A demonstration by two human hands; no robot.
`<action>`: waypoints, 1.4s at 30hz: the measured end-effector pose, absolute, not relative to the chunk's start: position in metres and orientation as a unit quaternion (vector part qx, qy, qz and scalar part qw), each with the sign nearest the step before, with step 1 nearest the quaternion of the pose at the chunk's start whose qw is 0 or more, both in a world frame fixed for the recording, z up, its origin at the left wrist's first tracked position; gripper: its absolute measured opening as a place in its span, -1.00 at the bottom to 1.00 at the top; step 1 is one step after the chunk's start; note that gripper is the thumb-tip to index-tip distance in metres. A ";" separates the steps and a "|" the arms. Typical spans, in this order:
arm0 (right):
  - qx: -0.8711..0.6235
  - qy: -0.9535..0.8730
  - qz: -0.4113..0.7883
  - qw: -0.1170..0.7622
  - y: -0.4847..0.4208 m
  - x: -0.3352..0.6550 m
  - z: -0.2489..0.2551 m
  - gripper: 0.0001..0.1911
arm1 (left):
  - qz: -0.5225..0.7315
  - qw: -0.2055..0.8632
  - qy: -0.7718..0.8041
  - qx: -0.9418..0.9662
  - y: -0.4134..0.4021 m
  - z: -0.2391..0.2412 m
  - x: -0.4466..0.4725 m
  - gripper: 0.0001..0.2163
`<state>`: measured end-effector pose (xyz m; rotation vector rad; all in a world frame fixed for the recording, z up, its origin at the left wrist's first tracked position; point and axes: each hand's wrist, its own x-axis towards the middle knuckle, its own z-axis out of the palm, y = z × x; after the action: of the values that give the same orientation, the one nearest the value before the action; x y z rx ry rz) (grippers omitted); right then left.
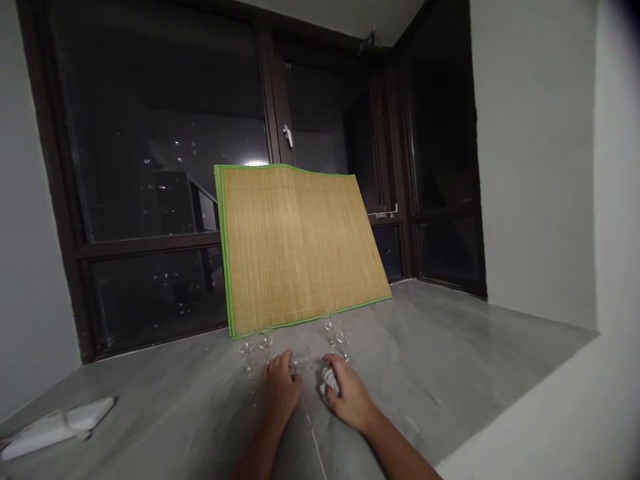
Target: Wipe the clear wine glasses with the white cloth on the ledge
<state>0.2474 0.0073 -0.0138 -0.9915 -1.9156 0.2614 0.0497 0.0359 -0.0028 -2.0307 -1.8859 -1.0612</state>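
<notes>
Both hands rest on a grey stone sill (425,360) before a dark window. My right hand (350,397) is closed round a crumpled white cloth (329,383). My left hand (280,387) curls over a clear stemmed glass (300,361) that lies or stands between the hands; its fingers are closed around it. Two small clear stemmed glasses (255,348) stand just beyond the left hand. Another pair of stemmed glasses (337,333) stands just beyond the right hand.
A bamboo mat (300,247) with green edging leans against the window behind the glasses. A flat white object (60,427) lies at the sill's left end. White walls close in the sill on both sides, and the window handle (288,136) is above the mat.
</notes>
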 end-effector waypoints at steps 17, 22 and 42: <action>-0.425 -0.694 -0.010 0.581 0.003 0.240 0.002 -0.69 | -0.323 0.089 -0.499 -0.800 0.006 0.016 0.093 -0.55; -0.474 -0.589 0.017 0.654 0.014 0.251 -0.002 -0.65 | -0.348 0.077 -0.504 -0.786 0.008 0.013 0.090 -0.54; -0.414 -0.645 0.146 0.626 0.013 0.241 -0.011 -0.55 | -0.375 0.100 -0.541 -0.746 0.018 0.008 0.084 -0.49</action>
<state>0.2408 0.0132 -0.0113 -0.9505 -1.4790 0.3351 0.0836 0.0179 0.0081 -2.2056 -1.5988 -1.1075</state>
